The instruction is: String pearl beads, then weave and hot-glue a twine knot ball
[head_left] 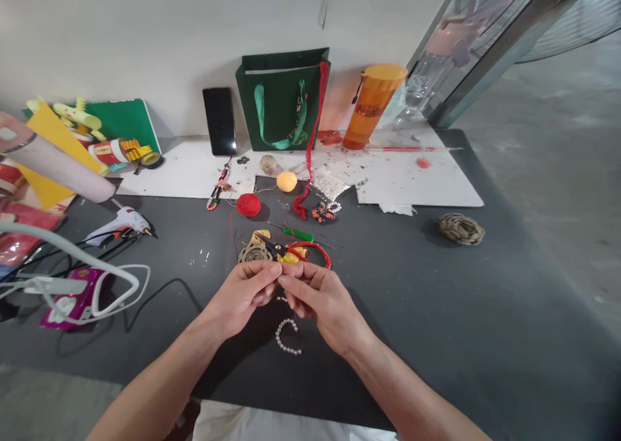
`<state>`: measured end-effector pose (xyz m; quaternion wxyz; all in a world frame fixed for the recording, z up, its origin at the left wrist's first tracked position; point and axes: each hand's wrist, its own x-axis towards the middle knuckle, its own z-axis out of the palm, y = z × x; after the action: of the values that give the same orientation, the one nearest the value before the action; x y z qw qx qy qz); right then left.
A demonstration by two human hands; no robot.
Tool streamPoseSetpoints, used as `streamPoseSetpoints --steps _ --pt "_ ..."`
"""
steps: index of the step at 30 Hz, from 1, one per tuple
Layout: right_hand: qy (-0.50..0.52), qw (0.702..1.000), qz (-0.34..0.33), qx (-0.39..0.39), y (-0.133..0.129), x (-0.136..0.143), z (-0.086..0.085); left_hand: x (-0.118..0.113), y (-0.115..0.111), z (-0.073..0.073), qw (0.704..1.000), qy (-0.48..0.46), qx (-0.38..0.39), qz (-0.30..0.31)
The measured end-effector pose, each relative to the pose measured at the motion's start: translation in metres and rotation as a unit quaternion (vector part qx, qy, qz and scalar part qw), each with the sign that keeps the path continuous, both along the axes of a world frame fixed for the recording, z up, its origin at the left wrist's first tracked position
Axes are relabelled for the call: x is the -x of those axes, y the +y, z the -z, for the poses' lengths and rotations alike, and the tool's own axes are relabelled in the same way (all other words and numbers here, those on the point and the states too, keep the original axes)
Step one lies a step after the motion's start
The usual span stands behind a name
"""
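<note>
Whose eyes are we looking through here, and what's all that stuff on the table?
There's no robot here, just a person with bare hands. One camera, worn on the person's head, looks forward and down, so you see nearly what they see.

The left hand and right hand meet in the middle, fingertips pinched close together. Whatever is between them is too small to make out. Just below them in the picture is a curved row of pearly beads.

On the dark table there's a red ball, a tool with a green handle and, at the left, a glue gun. Toward the wall stand a green bag and an orange bottle.
</note>
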<state>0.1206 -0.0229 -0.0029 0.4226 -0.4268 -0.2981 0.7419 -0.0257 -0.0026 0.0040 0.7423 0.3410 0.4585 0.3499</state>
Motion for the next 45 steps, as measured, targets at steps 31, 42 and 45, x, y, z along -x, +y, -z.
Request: streamPoseSetpoints --steps 31,42,45 --pt "-0.01 0.997 -0.002 -0.081 0.001 -0.002 -0.001 -0.002 -0.008 -0.003 0.972 0.161 -0.166 -0.035" --pt "0.007 0.999 -0.028 -0.024 0.003 -0.002 0.006 -0.003 -0.012 -0.01 0.961 0.191 -0.198 -0.034" --pt "0.027 0.999 -0.041 -0.017 0.002 -0.002 0.006 -0.003 -0.011 -0.006 0.971 0.162 -0.166 -0.058"
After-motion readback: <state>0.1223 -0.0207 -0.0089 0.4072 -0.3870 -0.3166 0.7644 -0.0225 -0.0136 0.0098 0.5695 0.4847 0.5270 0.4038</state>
